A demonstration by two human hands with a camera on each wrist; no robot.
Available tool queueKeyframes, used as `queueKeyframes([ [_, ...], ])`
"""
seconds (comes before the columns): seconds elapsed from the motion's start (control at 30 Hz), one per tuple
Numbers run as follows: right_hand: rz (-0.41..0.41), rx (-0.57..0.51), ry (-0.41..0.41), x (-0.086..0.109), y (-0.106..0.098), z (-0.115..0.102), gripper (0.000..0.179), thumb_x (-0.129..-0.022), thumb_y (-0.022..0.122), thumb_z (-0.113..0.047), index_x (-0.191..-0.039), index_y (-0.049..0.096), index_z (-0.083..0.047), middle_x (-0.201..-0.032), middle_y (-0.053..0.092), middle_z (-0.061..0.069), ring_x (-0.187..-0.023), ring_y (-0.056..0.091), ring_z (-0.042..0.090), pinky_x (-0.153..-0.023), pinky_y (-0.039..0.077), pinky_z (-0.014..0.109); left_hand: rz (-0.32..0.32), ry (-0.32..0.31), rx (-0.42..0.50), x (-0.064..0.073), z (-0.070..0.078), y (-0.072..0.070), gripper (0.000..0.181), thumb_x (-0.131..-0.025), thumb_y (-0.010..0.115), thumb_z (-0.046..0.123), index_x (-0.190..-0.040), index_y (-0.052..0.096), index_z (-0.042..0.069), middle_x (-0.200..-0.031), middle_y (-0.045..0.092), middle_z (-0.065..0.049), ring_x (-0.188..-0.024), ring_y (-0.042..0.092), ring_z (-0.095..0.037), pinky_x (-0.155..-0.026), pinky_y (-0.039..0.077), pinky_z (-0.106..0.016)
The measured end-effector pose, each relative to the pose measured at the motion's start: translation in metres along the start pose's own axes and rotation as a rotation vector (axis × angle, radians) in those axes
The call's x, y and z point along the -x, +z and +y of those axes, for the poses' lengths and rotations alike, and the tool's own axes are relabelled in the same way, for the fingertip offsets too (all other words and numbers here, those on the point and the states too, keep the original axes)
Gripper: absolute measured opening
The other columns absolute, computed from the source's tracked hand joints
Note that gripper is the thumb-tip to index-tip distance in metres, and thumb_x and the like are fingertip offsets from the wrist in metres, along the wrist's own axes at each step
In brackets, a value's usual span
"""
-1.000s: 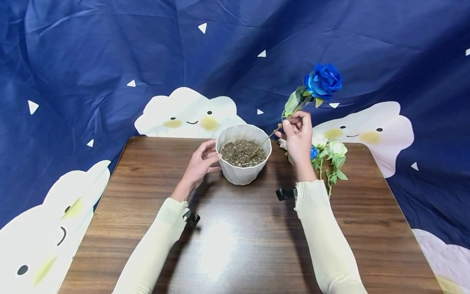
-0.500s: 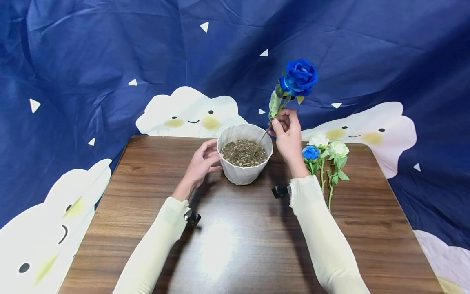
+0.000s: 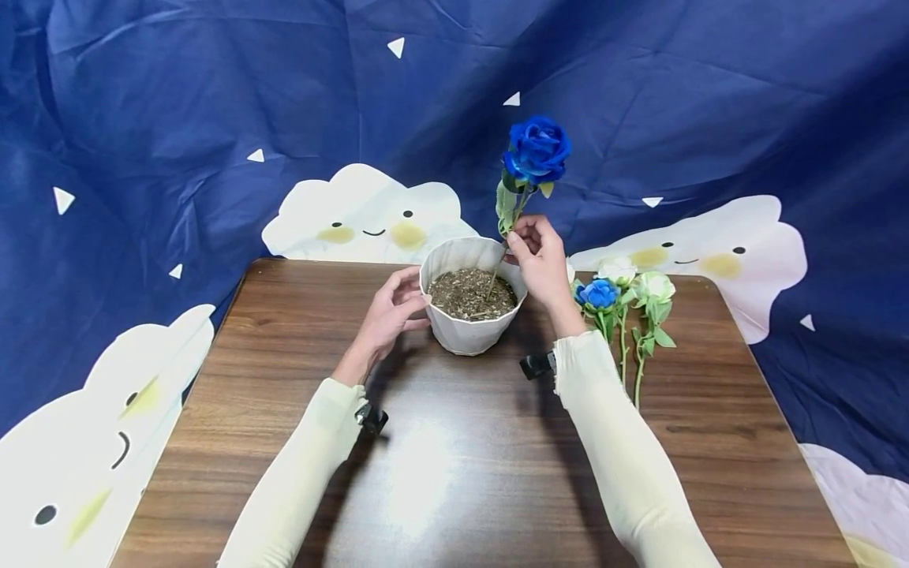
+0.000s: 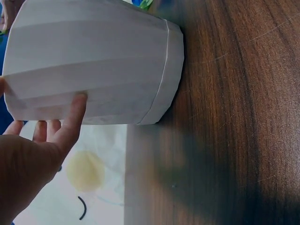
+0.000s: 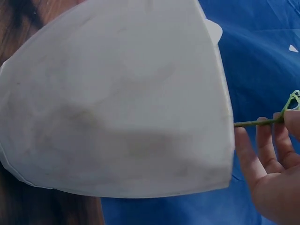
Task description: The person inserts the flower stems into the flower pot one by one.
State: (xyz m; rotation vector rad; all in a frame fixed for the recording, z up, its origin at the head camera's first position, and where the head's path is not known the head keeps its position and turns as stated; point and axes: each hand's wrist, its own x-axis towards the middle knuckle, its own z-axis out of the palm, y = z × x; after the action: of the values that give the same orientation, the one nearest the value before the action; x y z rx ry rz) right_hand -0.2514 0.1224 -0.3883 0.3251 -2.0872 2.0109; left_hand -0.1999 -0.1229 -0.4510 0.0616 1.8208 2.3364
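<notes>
A blue rose (image 3: 537,150) stands nearly upright above the white faceted pot (image 3: 469,335), its thin stem (image 5: 248,124) running down inside the rim to the soil (image 3: 461,292). My right hand (image 3: 545,264) pinches that stem between thumb and fingers just below the leaves, over the pot's right rim. How deep the stem's end sits in the soil is hard to tell. On the pot's left side, my left hand (image 3: 387,314) rests its loosely extended fingers against the outer wall; in the left wrist view one fingertip (image 4: 79,99) touches a facet.
To the right of the pot lie several more flowers: a smaller blue rose (image 3: 599,293), a white rose (image 3: 616,270) and a pale green-white rose (image 3: 655,287), stems toward me. The brown wooden table (image 3: 426,473) ends at a blue curtain (image 3: 426,95) with cloud prints.
My right hand has moved left with the blue rose, and the stem has swung from a strong rightward slant to nearly upright. The left hand and pot have stayed put.
</notes>
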Motion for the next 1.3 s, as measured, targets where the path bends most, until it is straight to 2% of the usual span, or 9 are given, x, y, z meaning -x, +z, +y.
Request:
queueKeyframes([
  [0.13, -0.01, 0.015, 0.004, 0.0, 0.002, 0.001, 0.006, -0.101, 0.055, 0.003, -0.106, 0.052, 0.004, -0.093, 0.059, 0.01, -0.081, 0.064, 0.01, -0.071, 0.063, 0.03, -0.003, 0.001, 0.006, 0.0, 0.001, 0.001, 0.058, -0.094, 0.06, -0.003, -0.149, 0.042, 0.005, -0.143, 0.041, -0.032, -0.125, 0.05, -0.045, -0.099, 0.048, -0.069],
  [0.3, -0.027, 0.023, 0.004, 0.001, 0.005, 0.002, 0.009, -0.101, 0.055, 0.003, -0.109, 0.051, 0.007, -0.092, 0.057, 0.007, -0.081, 0.063, 0.018, -0.072, 0.064, 0.033, -0.002, 0.004, 0.004, 0.0, 0.0, 0.001, 0.058, -0.094, 0.059, -0.003, -0.149, 0.041, 0.004, -0.142, 0.041, -0.032, -0.125, 0.05, -0.044, -0.098, 0.049, -0.069],
  [0.37, -0.035, 0.027, 0.017, 0.002, 0.006, 0.004, 0.011, -0.101, 0.055, 0.003, -0.11, 0.051, 0.008, -0.092, 0.057, 0.006, -0.081, 0.063, 0.017, -0.07, 0.063, 0.031, -0.001, 0.005, -0.003, 0.0, 0.0, 0.0, 0.058, -0.094, 0.06, -0.003, -0.149, 0.041, 0.004, -0.142, 0.041, -0.032, -0.124, 0.05, -0.044, -0.097, 0.05, -0.068],
  [0.47, -0.05, 0.014, 0.043, 0.005, 0.008, 0.005, 0.012, -0.101, 0.055, 0.003, -0.11, 0.051, 0.009, -0.094, 0.057, 0.013, -0.079, 0.062, 0.012, -0.068, 0.061, 0.026, 0.0, 0.003, -0.008, 0.0, -0.001, 0.0, 0.058, -0.094, 0.06, -0.002, -0.149, 0.042, 0.005, -0.142, 0.042, -0.03, -0.124, 0.051, -0.043, -0.097, 0.051, -0.066],
  [0.57, -0.06, 0.009, 0.051, 0.01, 0.01, -0.003, 0.009, -0.1, 0.054, 0.005, -0.108, 0.051, 0.009, -0.096, 0.057, 0.022, -0.076, 0.061, 0.006, -0.066, 0.058, 0.02, -0.001, 0.003, -0.008, 0.0, -0.002, 0.0, 0.058, -0.094, 0.06, -0.002, -0.149, 0.042, 0.005, -0.142, 0.043, -0.03, -0.123, 0.051, -0.044, -0.097, 0.051, -0.067],
  [0.67, -0.064, 0.015, 0.046, 0.013, 0.013, -0.011, 0.008, -0.1, 0.053, 0.007, -0.106, 0.05, 0.012, -0.095, 0.056, 0.026, -0.075, 0.061, 0.006, -0.065, 0.057, 0.017, -0.001, 0.01, -0.006, 0.0, -0.002, 0.0, 0.058, -0.094, 0.061, -0.001, -0.148, 0.043, 0.005, -0.142, 0.043, -0.031, -0.123, 0.051, -0.044, -0.096, 0.05, -0.068],
  [0.83, -0.057, 0.012, 0.05, 0.008, 0.012, 0.003, 0.009, -0.1, 0.054, 0.007, -0.108, 0.051, 0.011, -0.097, 0.057, 0.025, -0.076, 0.061, 0.007, -0.064, 0.058, 0.018, 0.002, 0.012, -0.01, -0.001, -0.003, 0.0, 0.058, -0.094, 0.061, -0.001, -0.148, 0.043, 0.006, -0.142, 0.043, -0.03, -0.122, 0.052, -0.041, -0.096, 0.051, -0.067],
  [1.07, -0.072, 0.067, 0.053, 0.004, 0.013, 0.015, 0.006, -0.1, 0.057, 0.002, -0.104, 0.054, 0.004, -0.094, 0.058, 0.017, -0.08, 0.061, 0.017, -0.072, 0.064, 0.036, 0.004, 0.01, -0.008, -0.002, -0.004, -0.001, 0.058, -0.094, 0.06, -0.001, -0.149, 0.042, 0.005, -0.141, 0.043, -0.03, -0.122, 0.053, -0.041, -0.096, 0.051, -0.067],
  [1.3, -0.104, 0.125, 0.046, 0.003, 0.016, 0.016, 0.005, -0.099, 0.056, 0.004, -0.101, 0.054, 0.0, -0.093, 0.057, 0.012, -0.084, 0.061, 0.025, -0.078, 0.063, 0.053, 0.005, 0.008, -0.008, -0.001, -0.003, -0.002, 0.058, -0.094, 0.061, -0.001, -0.149, 0.043, 0.006, -0.142, 0.042, -0.03, -0.124, 0.051, -0.043, -0.096, 0.052, -0.066],
])
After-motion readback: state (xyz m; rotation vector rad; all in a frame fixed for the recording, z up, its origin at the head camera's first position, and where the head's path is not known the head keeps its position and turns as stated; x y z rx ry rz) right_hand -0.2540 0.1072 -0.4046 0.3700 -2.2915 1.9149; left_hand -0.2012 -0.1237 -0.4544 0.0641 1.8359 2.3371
